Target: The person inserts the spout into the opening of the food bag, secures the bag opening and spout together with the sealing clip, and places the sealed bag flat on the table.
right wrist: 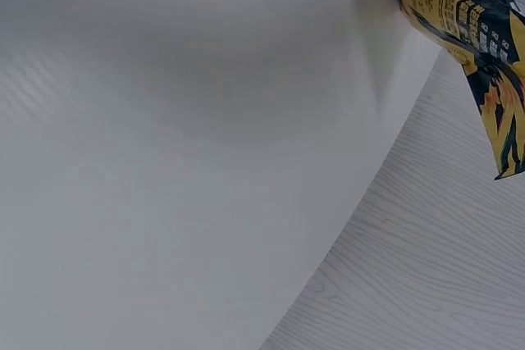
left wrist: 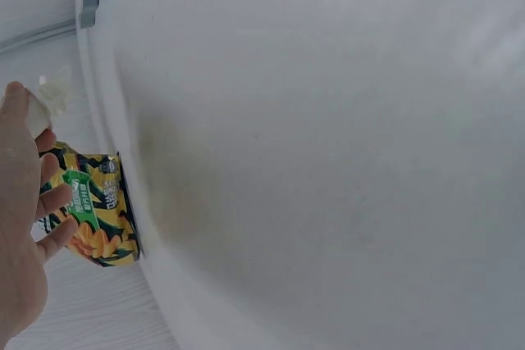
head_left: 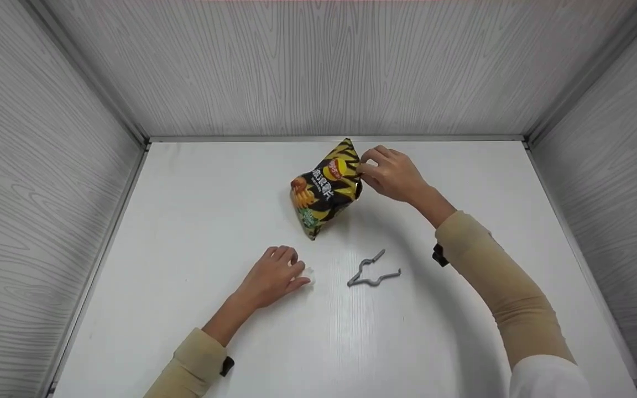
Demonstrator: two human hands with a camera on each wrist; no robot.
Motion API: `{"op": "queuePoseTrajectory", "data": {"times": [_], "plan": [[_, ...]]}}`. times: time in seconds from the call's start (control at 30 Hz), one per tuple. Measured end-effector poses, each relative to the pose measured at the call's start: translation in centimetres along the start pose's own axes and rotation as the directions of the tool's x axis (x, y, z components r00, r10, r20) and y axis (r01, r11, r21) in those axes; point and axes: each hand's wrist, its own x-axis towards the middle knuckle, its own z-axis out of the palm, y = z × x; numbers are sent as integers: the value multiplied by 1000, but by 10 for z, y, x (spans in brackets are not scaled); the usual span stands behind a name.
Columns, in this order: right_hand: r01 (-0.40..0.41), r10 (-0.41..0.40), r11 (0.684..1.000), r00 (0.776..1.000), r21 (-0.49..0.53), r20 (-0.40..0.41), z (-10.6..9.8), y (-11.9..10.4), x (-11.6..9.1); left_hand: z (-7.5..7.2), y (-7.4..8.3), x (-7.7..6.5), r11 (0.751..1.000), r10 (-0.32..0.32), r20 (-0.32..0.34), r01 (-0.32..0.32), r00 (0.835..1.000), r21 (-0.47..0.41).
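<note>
A black and yellow bag of potato chips (head_left: 327,188) stands tilted toward the back of the white table. My right hand (head_left: 390,172) pinches its upper right edge. In the right wrist view the printed bag (right wrist: 472,26) shows at the upper right, and the hand itself is out of that picture. Nearer the front, my left hand (head_left: 274,278) holds a small crumpled white piece, perhaps tissue (head_left: 308,275), between thumb and fingers. The left wrist view shows that white piece (left wrist: 54,92) by the fingertips. A grey V-shaped clip (head_left: 372,271) lies spread on the table between the hands.
The white tabletop (head_left: 197,221) is bounded by a grey wood-grain back wall (head_left: 318,72) and similar walls at left (head_left: 31,199) and right (head_left: 611,182). Metal strips run along the table's edges. A dark wrist device (head_left: 439,255) sits under the right sleeve.
</note>
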Motion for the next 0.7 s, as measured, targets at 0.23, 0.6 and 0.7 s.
{"op": "queuePoseTrajectory", "data": {"times": [0.23,0.6,0.7], "plan": [[-26,26,1000,1000,3,8,-6,4,-8,-2,0,0,1000,-10,21,11,1000,-8],[5,-5,1000,1000,0,-13,-13,7,-16,2,1,0,1000,6,-22,-6,1000,-8],[-6,6,1000,1000,11,-17,-16,9,-19,3,0,-1,1000,7,-32,-7,999,-2]]}}
